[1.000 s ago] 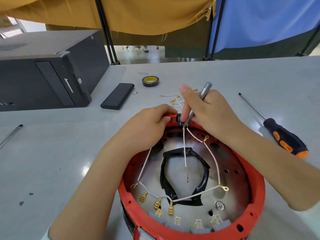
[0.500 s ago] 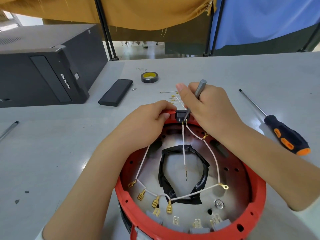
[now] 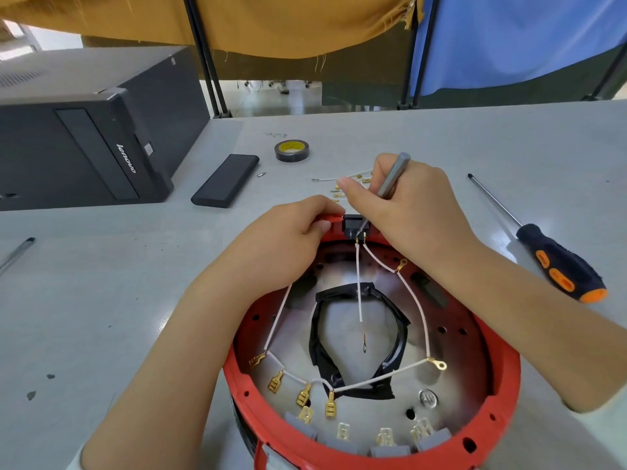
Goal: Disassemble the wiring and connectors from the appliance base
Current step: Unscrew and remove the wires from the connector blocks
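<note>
A round red appliance base point(image 3: 502, 395) lies open side up in front of me, its metal floor crossed by white wires point(image 3: 414, 300) with brass spade connectors point(image 3: 303, 395). A black connector block point(image 3: 351, 223) sits at the far rim. My left hand point(image 3: 281, 242) grips that rim just left of the block. In my right hand point(image 3: 410, 212) I hold a thin grey tool point(image 3: 390, 178), its tip pressed against the block's terminals. A black taped loop point(image 3: 359, 337) lies at the floor's centre.
An orange-and-black screwdriver point(image 3: 556, 262) lies to the right. Loose wires and brass terminals point(image 3: 342, 186) sit beyond the base, with a tape roll point(image 3: 291, 150), a black flat case point(image 3: 225, 180) and a black computer tower point(image 3: 84, 130) at left. A pen-like tool point(image 3: 17, 252) rests far left.
The connector block now shows plainly between my hands at the rim. My right hand and the grey tool have shifted slightly; my left hand keeps its hold on the rim.
</note>
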A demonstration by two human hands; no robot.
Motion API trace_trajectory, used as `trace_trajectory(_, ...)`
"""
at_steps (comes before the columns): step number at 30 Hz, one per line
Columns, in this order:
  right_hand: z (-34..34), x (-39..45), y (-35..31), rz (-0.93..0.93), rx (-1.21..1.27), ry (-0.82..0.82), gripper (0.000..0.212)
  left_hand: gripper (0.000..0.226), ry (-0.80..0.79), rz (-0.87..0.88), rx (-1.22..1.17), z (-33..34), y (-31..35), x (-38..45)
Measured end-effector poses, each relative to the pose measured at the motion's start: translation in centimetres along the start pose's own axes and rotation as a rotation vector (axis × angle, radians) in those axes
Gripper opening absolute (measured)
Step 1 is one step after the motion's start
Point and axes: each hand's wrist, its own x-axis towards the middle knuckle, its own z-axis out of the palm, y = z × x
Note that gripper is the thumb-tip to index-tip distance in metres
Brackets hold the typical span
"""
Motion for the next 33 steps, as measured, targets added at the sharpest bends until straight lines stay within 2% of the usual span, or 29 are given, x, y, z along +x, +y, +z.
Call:
trace_trajectory(10, -0.01, 0.07, -0.17, -0.033, -0.062, -0.018, 0.048, 0.031, -0.001, 0.013, -0.012, 0.05, -0.11, 0.02)
trace_trajectory(17, 0.08, -0.04, -0.26, -0.035, -0.116, -0.021, 0.039, 0.029, 0.009, 0.013, -0.02, 0.08, -0.19, 0.04)
trace_trajectory(21, 0.15, 0.13, -0.11, 0.045, -0.054, -0.048, 0.03, 0.031, 0.004, 0.004, -0.007, 0.07, -0.14, 0.08)
trace_trajectory(27, 0.0, 0.03, -0.36, 0.049, 0.033, -0.027, 0.047, 0.033, -0.011, 0.008, 0.004, 0.05, -0.15, 0.1)
trace_trajectory(33, 0.02, 0.02, -0.07, 0.002, -0.047, -0.033, 0.04, 0.031, 0.001, -0.003, -0.002, 0.06, -0.07, 0.01)
